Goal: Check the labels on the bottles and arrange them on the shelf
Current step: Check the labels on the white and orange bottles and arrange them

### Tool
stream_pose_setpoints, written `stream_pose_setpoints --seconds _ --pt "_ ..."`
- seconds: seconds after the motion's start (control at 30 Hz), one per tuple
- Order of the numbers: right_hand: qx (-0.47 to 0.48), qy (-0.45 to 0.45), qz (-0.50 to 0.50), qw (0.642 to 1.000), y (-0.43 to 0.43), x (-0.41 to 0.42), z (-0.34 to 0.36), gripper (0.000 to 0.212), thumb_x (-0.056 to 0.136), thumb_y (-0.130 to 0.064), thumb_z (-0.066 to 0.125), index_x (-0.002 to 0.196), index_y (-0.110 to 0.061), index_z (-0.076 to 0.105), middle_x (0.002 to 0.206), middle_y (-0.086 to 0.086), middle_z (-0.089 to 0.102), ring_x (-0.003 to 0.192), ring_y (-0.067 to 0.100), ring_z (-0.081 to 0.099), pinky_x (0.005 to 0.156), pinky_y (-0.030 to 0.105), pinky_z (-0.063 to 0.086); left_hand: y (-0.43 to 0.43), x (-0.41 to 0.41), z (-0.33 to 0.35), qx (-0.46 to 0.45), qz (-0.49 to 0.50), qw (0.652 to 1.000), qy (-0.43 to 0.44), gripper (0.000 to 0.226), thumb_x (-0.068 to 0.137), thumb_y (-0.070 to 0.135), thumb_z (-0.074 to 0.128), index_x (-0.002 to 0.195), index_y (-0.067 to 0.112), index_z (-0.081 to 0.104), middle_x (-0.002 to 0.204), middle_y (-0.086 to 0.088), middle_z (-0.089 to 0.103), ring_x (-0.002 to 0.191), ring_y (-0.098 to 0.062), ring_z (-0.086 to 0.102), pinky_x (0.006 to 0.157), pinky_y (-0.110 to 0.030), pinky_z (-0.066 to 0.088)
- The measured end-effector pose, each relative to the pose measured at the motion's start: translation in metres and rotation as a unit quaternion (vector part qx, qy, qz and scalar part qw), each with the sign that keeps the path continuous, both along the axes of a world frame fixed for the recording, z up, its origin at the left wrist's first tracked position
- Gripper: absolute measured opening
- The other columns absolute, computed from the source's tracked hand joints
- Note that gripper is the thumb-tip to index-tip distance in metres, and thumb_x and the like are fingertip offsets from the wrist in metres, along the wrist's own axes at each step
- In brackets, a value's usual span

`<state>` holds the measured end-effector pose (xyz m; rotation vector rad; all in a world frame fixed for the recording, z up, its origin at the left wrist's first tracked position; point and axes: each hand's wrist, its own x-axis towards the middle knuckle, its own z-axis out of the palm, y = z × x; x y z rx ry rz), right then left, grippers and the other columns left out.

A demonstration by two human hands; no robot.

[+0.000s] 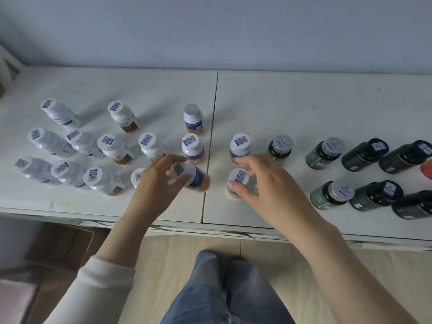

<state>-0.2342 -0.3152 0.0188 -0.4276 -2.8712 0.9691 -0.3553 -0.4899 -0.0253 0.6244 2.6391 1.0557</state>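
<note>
Several white bottles with blue code stickers on their caps stand in rows on the white shelf top (304, 108). My left hand (159, 181) grips a blurred white bottle with a blue and orange label (194, 177) near the seam between the two panels. My right hand (264, 181) curls its thumb and fingers round another white bottle with an orange base (237, 181). Behind it stands a matching white bottle (240, 146). Dark bottles, some with green labels (325, 152), stand to the right.
The shelf's front edge (210, 226) is chipped. A red object (426, 168) shows at the right border. Below the edge are a brown cardboard box (58, 249), a wooden floor and my legs in jeans (229, 291). A wall rises behind the shelf.
</note>
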Motion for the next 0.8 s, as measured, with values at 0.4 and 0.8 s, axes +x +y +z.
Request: stream_pose_setpoints --seconds 0.4,0.8 --pt "-0.466 0.144 -0.049 0.871 -0.059 -0.013 -0.009 0.031 0.077 -0.015 0.063 0.104 -0.028 0.053 0.103 -0.006 0.061 0.094 0.006 0.061 0.076 0.021 0.053 -0.04 -0.009 0.038 0.313 -0.139 0.902 -0.263 0.049 0.073 0.043 0.069 0.11 0.013 0.056 0.109 -0.011 0.063 0.1 -0.022 0.062 0.082 -0.034 0.053" --pt "-0.489 0.151 -0.083 0.855 -0.096 -0.018 -0.013 0.036 0.075 -0.014 0.067 0.107 -0.02 0.051 0.106 0.003 0.06 0.088 0.005 0.065 0.075 0.022 0.054 -0.067 -0.027 0.031 0.373 -0.191 0.858 -0.298 0.038 0.078 0.036 0.07 0.113 0.026 0.06 0.12 0.001 0.063 0.114 -0.018 0.059 0.087 -0.031 0.051"
